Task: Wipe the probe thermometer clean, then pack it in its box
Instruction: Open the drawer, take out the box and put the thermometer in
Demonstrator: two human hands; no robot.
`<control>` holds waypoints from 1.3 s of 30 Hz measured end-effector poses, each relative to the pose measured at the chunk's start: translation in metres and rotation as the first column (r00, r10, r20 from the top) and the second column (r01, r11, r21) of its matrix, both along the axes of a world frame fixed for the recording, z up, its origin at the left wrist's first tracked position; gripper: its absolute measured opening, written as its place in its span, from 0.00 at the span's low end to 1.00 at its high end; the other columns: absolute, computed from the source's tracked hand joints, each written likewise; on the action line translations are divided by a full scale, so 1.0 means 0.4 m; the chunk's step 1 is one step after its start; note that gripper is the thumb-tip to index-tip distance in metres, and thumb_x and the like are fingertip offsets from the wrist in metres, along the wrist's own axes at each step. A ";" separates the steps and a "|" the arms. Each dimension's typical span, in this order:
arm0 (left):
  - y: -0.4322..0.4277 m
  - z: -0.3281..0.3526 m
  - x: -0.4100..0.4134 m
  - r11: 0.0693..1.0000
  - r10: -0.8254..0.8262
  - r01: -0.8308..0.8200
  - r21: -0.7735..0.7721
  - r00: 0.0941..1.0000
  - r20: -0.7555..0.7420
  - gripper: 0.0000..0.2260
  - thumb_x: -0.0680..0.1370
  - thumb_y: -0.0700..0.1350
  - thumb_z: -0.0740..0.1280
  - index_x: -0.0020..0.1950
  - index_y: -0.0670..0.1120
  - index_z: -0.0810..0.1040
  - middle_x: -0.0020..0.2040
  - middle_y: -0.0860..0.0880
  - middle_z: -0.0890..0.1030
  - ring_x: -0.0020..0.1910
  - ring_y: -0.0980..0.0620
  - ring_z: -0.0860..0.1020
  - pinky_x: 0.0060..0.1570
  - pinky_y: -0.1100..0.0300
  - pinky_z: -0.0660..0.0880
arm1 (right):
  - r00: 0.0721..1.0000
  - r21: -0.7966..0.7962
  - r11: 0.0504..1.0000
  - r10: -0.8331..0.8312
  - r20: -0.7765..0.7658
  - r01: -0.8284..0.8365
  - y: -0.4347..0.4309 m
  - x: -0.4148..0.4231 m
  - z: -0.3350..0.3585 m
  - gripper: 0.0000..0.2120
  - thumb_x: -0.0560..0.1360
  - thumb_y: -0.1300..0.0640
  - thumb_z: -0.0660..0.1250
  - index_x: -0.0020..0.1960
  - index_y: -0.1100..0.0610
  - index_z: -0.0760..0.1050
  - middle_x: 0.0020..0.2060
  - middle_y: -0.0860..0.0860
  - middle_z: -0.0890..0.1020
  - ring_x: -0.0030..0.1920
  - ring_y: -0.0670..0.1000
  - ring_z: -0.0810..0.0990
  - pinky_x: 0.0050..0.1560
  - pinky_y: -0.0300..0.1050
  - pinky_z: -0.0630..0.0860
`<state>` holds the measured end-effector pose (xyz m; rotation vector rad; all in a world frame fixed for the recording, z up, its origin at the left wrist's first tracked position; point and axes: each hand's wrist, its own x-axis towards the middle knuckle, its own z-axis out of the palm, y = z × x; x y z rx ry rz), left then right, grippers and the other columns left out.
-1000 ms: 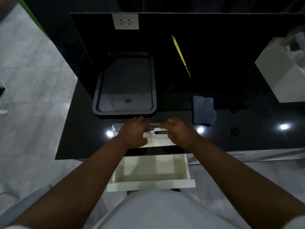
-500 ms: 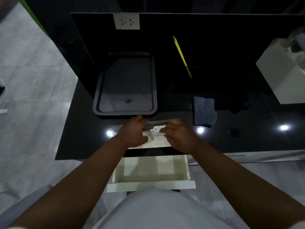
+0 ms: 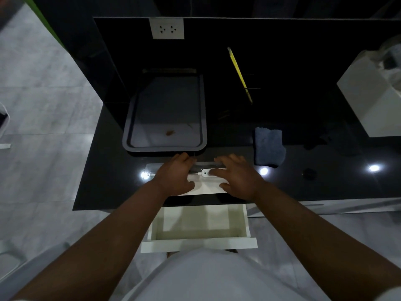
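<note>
Since a second ago the right hand (image 3: 236, 178) has uncurled. It was bunched over the thermometer (image 3: 205, 173); now the fingers are spread and nearly straight, gripping nothing, with the forefinger lying along the thermometer's white body. More of the round white end shows. The left hand (image 3: 175, 175) has barely shifted.

The thermometer lies lengthwise in the white box (image 3: 206, 187), between the two hands. The box sits on the black counter (image 3: 108, 192) close to its near edge, its far side just short of the tray (image 3: 128, 137). Directly below the counter edge an open drawer (image 3: 199, 244) juts towards me. The cloth (image 3: 269, 148) lies just right of the right hand, near it but apart. Bare counter runs left of the box and further right past the cloth.

The left hand lies palm-down over the box's left half, fingers relaxed and reaching its far edge, thumb on the near side. The right hand hovers palm-down over the right half, thumb out towards the box's near edge.
</note>
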<state>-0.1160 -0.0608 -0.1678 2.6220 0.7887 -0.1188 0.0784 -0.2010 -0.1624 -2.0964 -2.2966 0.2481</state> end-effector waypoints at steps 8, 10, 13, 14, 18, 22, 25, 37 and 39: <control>-0.006 -0.004 -0.002 0.979 -0.095 0.099 0.176 0.995 -0.028 0.33 0.63 0.54 0.68 0.67 0.46 0.71 0.59 0.46 0.74 0.55 0.44 0.72 0.53 0.51 0.70 | 0.999 0.047 0.999 0.026 -0.039 -0.024 0.020 -0.019 0.001 0.27 0.66 0.57 0.72 0.65 0.46 0.74 0.64 0.57 0.73 0.58 0.60 0.71 0.53 0.56 0.69; -0.013 -0.006 0.005 0.979 -0.108 0.107 0.176 0.994 -0.007 0.32 0.63 0.54 0.70 0.66 0.46 0.72 0.57 0.46 0.76 0.53 0.44 0.73 0.52 0.51 0.70 | 0.999 0.040 0.999 0.032 -0.044 -0.030 0.025 -0.025 -0.001 0.28 0.65 0.57 0.72 0.65 0.46 0.74 0.63 0.57 0.73 0.58 0.61 0.71 0.52 0.55 0.68; -0.014 -0.010 0.010 0.985 -0.097 0.094 0.144 0.995 0.012 0.31 0.64 0.56 0.71 0.64 0.47 0.72 0.56 0.47 0.76 0.52 0.45 0.73 0.51 0.53 0.70 | 0.998 0.038 0.998 0.042 -0.044 -0.040 0.027 -0.028 -0.007 0.29 0.65 0.56 0.72 0.66 0.47 0.73 0.64 0.58 0.73 0.59 0.61 0.71 0.53 0.55 0.68; -0.009 -0.010 0.008 0.988 -0.089 0.087 0.131 0.996 0.013 0.31 0.65 0.56 0.70 0.65 0.47 0.72 0.56 0.47 0.76 0.53 0.46 0.73 0.51 0.53 0.70 | 0.998 0.039 0.999 0.032 -0.048 -0.030 0.028 -0.026 -0.009 0.29 0.66 0.54 0.72 0.67 0.48 0.72 0.66 0.58 0.72 0.60 0.62 0.70 0.55 0.56 0.67; 0.031 -0.004 -0.018 0.996 -0.024 0.022 0.088 0.999 0.021 0.31 0.65 0.52 0.71 0.67 0.46 0.71 0.59 0.46 0.75 0.56 0.45 0.73 0.50 0.53 0.73 | 0.981 0.067 0.990 -0.116 -0.154 0.127 0.022 -0.004 -0.009 0.38 0.68 0.45 0.73 0.73 0.50 0.62 0.72 0.55 0.64 0.69 0.59 0.63 0.65 0.58 0.64; 0.073 0.000 -0.042 0.994 0.020 -0.022 0.108 1.000 0.020 0.31 0.63 0.49 0.73 0.65 0.45 0.72 0.58 0.45 0.76 0.55 0.43 0.74 0.49 0.53 0.75 | 0.911 -0.013 0.948 -0.310 -0.273 0.318 -0.012 0.026 -0.016 0.37 0.72 0.45 0.70 0.74 0.54 0.58 0.71 0.53 0.65 0.70 0.55 0.62 0.68 0.51 0.64; 0.089 0.002 -0.048 0.991 0.030 -0.033 0.127 0.999 0.024 0.33 0.62 0.48 0.75 0.65 0.45 0.72 0.57 0.44 0.77 0.55 0.42 0.75 0.48 0.51 0.76 | 0.930 -0.040 0.953 -0.302 -0.210 0.300 -0.032 0.013 -0.028 0.30 0.74 0.45 0.68 0.71 0.56 0.66 0.68 0.55 0.69 0.68 0.56 0.65 0.67 0.48 0.63; 0.089 0.005 -0.049 0.990 0.027 -0.033 0.137 0.999 0.044 0.27 0.66 0.47 0.73 0.64 0.44 0.73 0.57 0.44 0.77 0.54 0.42 0.76 0.47 0.52 0.76 | 0.996 0.004 0.999 0.053 0.065 -0.053 -0.096 -0.039 -0.097 0.16 0.63 0.49 0.78 0.47 0.55 0.82 0.54 0.56 0.81 0.54 0.59 0.78 0.51 0.52 0.75; 0.086 0.009 -0.053 0.990 0.031 -0.036 0.133 0.999 0.039 0.26 0.65 0.46 0.73 0.63 0.44 0.74 0.56 0.44 0.77 0.53 0.43 0.76 0.46 0.53 0.76 | 0.993 0.074 0.991 0.105 0.052 -0.109 -0.111 -0.036 -0.111 0.11 0.64 0.56 0.78 0.44 0.57 0.80 0.51 0.56 0.81 0.51 0.58 0.79 0.48 0.50 0.75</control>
